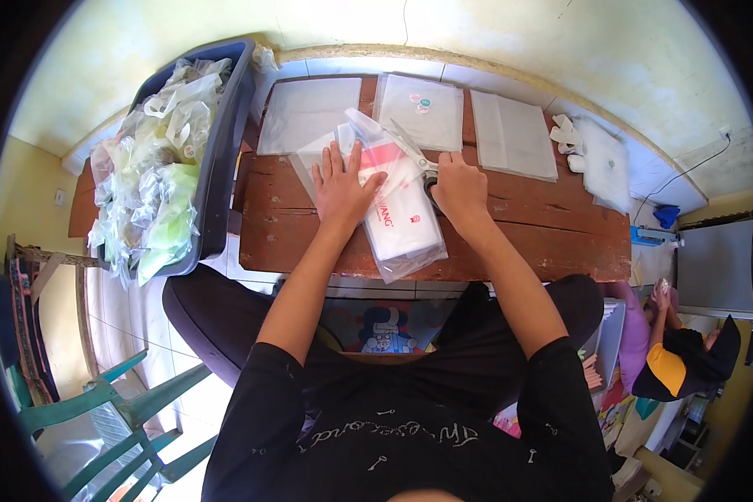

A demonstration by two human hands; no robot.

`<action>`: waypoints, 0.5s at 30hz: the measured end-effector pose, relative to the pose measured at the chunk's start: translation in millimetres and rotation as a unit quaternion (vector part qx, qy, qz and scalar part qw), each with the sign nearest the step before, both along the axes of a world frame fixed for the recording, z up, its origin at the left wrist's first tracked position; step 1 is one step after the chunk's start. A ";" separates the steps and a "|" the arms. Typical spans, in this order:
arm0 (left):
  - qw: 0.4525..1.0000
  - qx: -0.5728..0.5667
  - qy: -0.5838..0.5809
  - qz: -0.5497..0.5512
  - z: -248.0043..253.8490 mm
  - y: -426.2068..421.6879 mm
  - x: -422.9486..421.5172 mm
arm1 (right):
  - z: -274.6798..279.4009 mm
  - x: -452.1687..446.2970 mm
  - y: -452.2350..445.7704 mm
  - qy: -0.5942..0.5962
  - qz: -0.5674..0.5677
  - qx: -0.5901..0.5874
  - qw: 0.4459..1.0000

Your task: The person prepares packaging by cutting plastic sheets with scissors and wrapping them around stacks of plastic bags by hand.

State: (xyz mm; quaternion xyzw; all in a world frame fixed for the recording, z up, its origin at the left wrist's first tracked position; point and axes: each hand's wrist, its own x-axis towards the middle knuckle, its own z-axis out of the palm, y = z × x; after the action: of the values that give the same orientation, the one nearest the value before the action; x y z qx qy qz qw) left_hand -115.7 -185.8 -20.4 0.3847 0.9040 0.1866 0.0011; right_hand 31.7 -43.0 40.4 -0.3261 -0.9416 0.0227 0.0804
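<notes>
Cream wall point(335, 25), patchy, thin crack up top; band of white tile point(393, 65) behind the bench point(544, 226), which is red-brown wood, worn planks. Yellowish side wall point(33, 167), small switch plate point(59, 197). Right: wall socket point(725, 132) with dark cable point(686, 171) hanging, big grey panel point(715, 272). White tiled floor point(125, 309), cartoon-print mat point(385, 326) below bench. Green chair point(142, 406) lower left. Bright light, glare on floor near chair.
</notes>
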 end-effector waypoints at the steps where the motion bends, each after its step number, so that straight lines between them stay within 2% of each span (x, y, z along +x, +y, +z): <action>1: 1.000 0.000 0.001 0.000 -0.2 -0.2 -0.2 | 1.2 -1.1 -0.3 0.004 0.003 0.000 1.000; 15: 1.000 -0.004 -0.002 0.001 1.0 -0.3 -0.1 | 8.0 -4.7 3.4 -0.014 0.017 0.028 0.999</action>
State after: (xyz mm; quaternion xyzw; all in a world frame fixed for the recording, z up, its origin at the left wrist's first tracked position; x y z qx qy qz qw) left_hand -115.7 -186.1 -19.4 0.3834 0.9052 0.1833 0.0044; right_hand 27.0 -39.7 48.5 -0.3077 -0.9485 -0.0065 0.0753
